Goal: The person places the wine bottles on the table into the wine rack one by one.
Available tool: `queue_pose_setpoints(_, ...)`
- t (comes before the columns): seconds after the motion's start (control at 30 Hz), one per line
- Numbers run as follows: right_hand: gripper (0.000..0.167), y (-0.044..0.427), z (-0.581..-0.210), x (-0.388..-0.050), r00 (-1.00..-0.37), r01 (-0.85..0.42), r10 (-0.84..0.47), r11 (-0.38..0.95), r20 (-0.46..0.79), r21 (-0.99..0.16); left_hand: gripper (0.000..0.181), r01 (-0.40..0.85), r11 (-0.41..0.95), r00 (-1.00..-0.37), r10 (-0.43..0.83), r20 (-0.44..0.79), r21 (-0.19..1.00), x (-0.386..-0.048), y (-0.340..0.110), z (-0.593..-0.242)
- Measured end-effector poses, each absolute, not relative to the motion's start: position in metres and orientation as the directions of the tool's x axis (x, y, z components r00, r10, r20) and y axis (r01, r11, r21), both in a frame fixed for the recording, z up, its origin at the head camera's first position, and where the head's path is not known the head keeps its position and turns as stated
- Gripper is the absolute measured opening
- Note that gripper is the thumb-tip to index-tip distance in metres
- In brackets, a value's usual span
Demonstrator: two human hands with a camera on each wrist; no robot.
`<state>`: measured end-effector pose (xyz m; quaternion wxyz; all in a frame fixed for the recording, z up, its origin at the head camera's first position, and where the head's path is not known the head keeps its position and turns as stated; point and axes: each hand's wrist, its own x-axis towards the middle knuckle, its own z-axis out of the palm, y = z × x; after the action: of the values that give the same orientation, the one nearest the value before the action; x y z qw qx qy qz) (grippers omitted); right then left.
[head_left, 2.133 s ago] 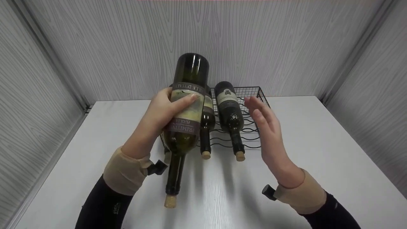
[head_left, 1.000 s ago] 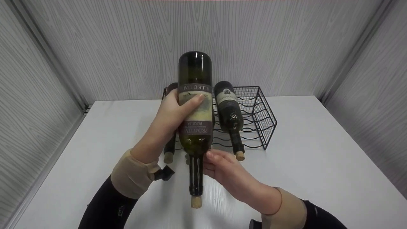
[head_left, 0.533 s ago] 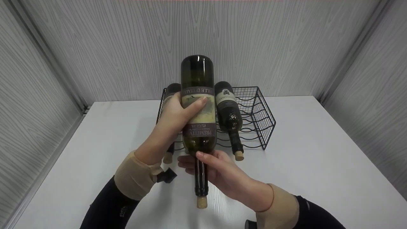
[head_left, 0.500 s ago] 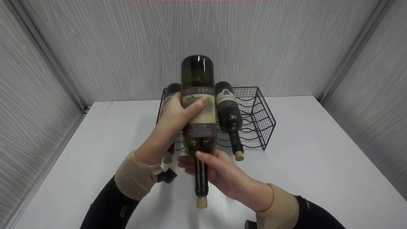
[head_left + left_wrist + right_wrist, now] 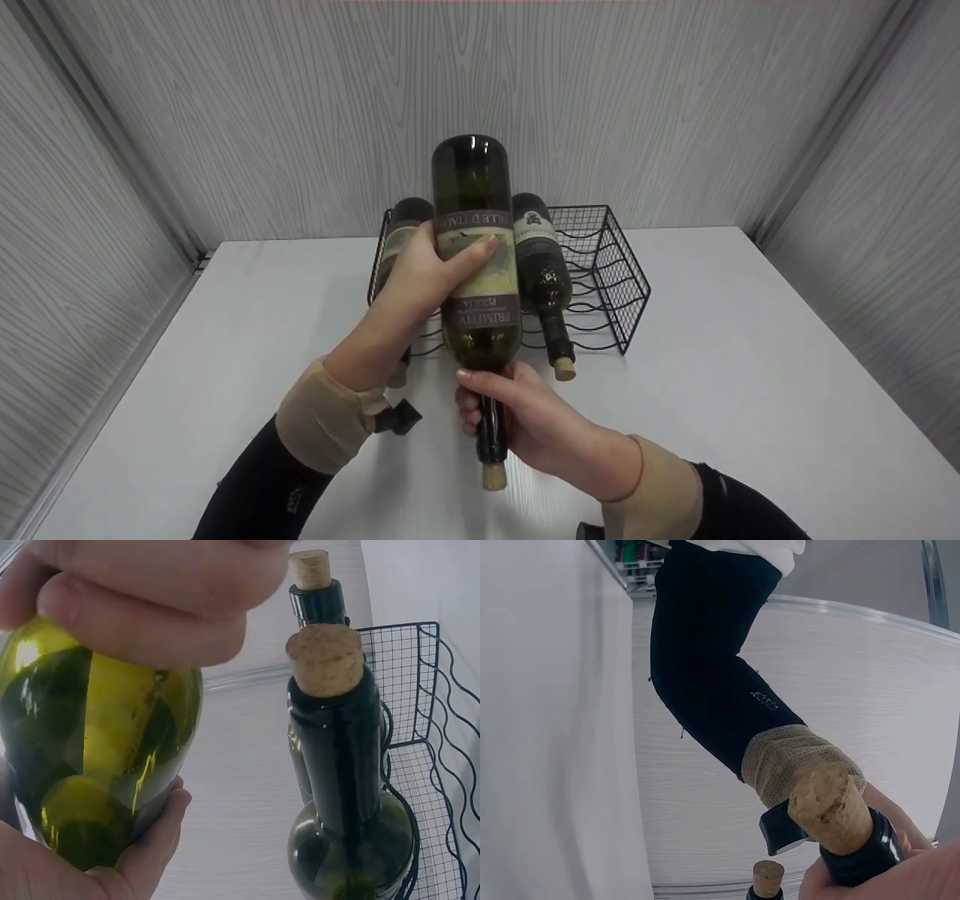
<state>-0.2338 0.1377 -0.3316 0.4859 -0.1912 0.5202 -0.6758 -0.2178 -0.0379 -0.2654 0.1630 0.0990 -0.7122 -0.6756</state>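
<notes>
A dark green wine bottle [image 5: 480, 262] with a yellow and brown label is held up, base toward the back and corked neck pointing down toward me. My left hand [image 5: 420, 274] grips its body, thumb across the label. Below the shoulder, my right hand [image 5: 525, 405] wraps its fingers around the neck, leaving the cork [image 5: 493, 476] exposed. Behind it, a black wire rack [image 5: 626, 289] carries a corked bottle [image 5: 544, 262] on the right and another bottle [image 5: 405, 225] on the left, partly covered by my left hand. Two corked necks, the nearer bottle [image 5: 337, 735] larger, show in the left wrist view.
The rack stands toward the back of a white table [image 5: 720, 360], its right side of wavy wire slots holding no bottle. A grey wood-grain panel [image 5: 337, 112] rises behind, with side panels left and right.
My right hand has come from the rack's right side to the bottle's neck, and its fingers have closed around it. The bottle has shifted right and straightened, still in my left hand.
</notes>
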Motion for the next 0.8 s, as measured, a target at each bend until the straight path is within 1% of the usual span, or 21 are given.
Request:
queue_pose_setpoints(0.3, 0.017, 0.1363, -0.3383, -0.2345, -0.467, 0.465, -0.842, 0.026, -0.270, -0.885, 0.063, 0.066, 0.130, -0.930, -0.351, 0.108, 0.989, -0.2244, -0.0307, -0.2686)
queue_pose_setpoints(0.53, 0.023, 0.1368, -0.3388, -0.2357, -0.476, 0.461, -0.837, 0.025, -0.271, -0.887, 0.066, 0.050, 0.135, -0.925, -0.368, 0.097, 0.990, -0.2250, -0.0302, -0.2696)
queue_pose_setpoints(0.7, 0.023, 0.1367, -0.3391, -0.2363, -0.477, 0.466, -0.834, 0.027, -0.277, -0.884, 0.062, 0.063, 0.121, -0.928, -0.358, 0.102, 0.991, -0.2268, -0.0303, -0.2710)
queue_pose_setpoints(0.8, 0.022, 0.1369, -0.3389, -0.2365, -0.480, 0.466, -0.832, 0.027, -0.279, -0.884, 0.063, 0.056, 0.112, -0.931, -0.354, 0.092, 0.992, -0.2278, -0.0301, -0.2713)
